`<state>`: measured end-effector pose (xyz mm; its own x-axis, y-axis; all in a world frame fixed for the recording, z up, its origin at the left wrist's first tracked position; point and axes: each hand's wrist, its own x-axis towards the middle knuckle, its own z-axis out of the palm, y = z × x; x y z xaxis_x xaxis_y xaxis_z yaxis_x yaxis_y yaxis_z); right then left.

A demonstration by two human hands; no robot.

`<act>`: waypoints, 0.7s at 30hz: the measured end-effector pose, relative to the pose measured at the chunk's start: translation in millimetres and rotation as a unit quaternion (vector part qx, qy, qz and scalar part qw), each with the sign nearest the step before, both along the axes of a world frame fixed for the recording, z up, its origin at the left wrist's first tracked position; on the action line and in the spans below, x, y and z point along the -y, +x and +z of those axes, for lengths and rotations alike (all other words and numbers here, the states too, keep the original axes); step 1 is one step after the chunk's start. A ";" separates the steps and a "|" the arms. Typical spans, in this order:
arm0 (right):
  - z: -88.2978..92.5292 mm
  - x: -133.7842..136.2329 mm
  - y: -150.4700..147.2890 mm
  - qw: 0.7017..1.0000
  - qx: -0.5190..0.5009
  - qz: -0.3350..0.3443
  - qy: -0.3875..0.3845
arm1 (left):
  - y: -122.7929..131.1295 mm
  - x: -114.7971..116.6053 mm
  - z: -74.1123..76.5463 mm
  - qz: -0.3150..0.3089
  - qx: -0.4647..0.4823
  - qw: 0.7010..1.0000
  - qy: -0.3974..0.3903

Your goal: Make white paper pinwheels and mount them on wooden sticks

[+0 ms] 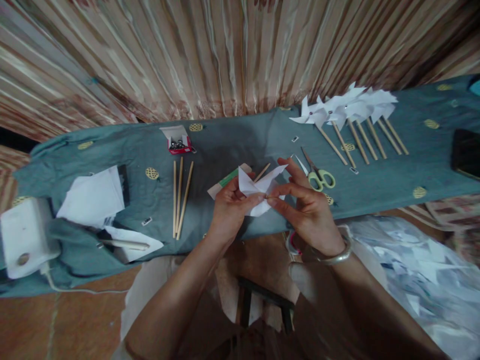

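Note:
Between both hands, above the front edge of the table, is a white paper pinwheel. My left hand pinches its left side, with the thumb near the middle. At the pinwheel's centre the thumb and forefinger of my right hand close on the paper; whether a pin sits there is too small to tell. A silver bangle circles my right wrist. Behind the paper lie a green and beige box and the end of a wooden stick. Scissors with light green handles rest just beyond my right hand.
Several finished pinwheels lie at the back right. Three wooden sticks and a red box of metal pins are left of centre. Paper sheets and a white device sit at the left. A plastic bag of paper scraps stands at right.

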<state>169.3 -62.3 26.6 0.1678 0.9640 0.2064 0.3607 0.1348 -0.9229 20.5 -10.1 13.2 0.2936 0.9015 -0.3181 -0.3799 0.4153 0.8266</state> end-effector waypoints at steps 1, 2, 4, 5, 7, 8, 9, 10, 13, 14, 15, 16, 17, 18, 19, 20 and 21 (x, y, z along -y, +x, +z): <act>0.2 0.0 0.3 1.000 -0.002 0.002 -0.002 | 0.0 0.1 -0.4 -0.001 0.000 1.000 0.001; 0.4 0.0 0.6 1.000 -0.004 0.004 -0.004 | -0.1 0.1 -0.8 -0.002 0.001 1.000 0.002; 0.6 0.0 1.1 1.000 -0.007 0.008 -0.008 | -0.5 0.0 -1.9 -0.006 0.002 1.000 0.008; 0.6 0.0 1.3 1.000 -0.008 0.011 -0.009 | -0.7 -0.1 -2.5 -0.007 0.002 1.000 0.011; 0.5 0.0 1.4 1.000 -0.010 0.014 -0.010 | -1.0 -0.5 -3.6 -0.011 0.000 1.000 0.017; 0.3 0.0 1.4 1.000 -0.012 0.014 -0.010 | -1.1 -0.7 -4.0 -0.013 -0.002 1.000 0.019; 0.2 0.0 1.4 1.000 -0.014 0.013 -0.011 | -1.2 -0.9 -4.3 -0.015 -0.005 1.000 0.021; 0.1 0.0 1.5 1.000 -0.016 0.012 -0.012 | -1.2 -1.1 -4.4 -0.016 -0.007 1.000 0.022; 0.0 0.1 1.7 1.000 -0.016 0.012 -0.017 | -1.5 -1.5 -3.9 -0.019 -0.014 0.999 0.023; 0.2 0.1 1.9 1.000 -0.013 0.014 -0.019 | -1.6 -1.6 -3.4 -0.020 -0.014 0.999 0.022; 0.4 0.1 2.1 1.000 -0.010 0.016 -0.019 | -1.7 -1.5 -2.9 -0.021 -0.014 0.999 0.021; 0.6 0.1 2.4 1.000 -0.009 0.018 -0.019 | -1.8 -1.4 -2.3 -0.022 -0.013 0.999 0.021; 0.8 0.0 2.6 1.000 -0.010 0.021 -0.017 | -1.9 -1.2 -1.7 -0.023 -0.013 0.999 0.020; 1.0 0.0 2.8 1.000 -0.012 0.024 -0.016 | -1.9 -1.0 -1.2 -0.022 -0.013 0.999 0.021; 1.2 0.1 3.1 0.999 -0.014 0.027 -0.016 | -2.0 -0.8 -0.8 -0.022 -0.014 0.999 0.021; 1.2 0.2 3.3 0.999 -0.015 0.028 -0.015 | -2.0 -0.6 -0.5 -0.022 -0.016 0.999 0.022; 1.3 0.3 3.5 0.999 -0.014 0.028 -0.016 | -2.1 -0.4 -0.4 -0.023 -0.018 0.999 0.023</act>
<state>172.8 -62.6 27.9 0.1191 0.9781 0.1709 0.3273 0.1238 -0.9368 18.4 -9.7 12.8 0.3238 0.9015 -0.2872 -0.3314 0.3924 0.8580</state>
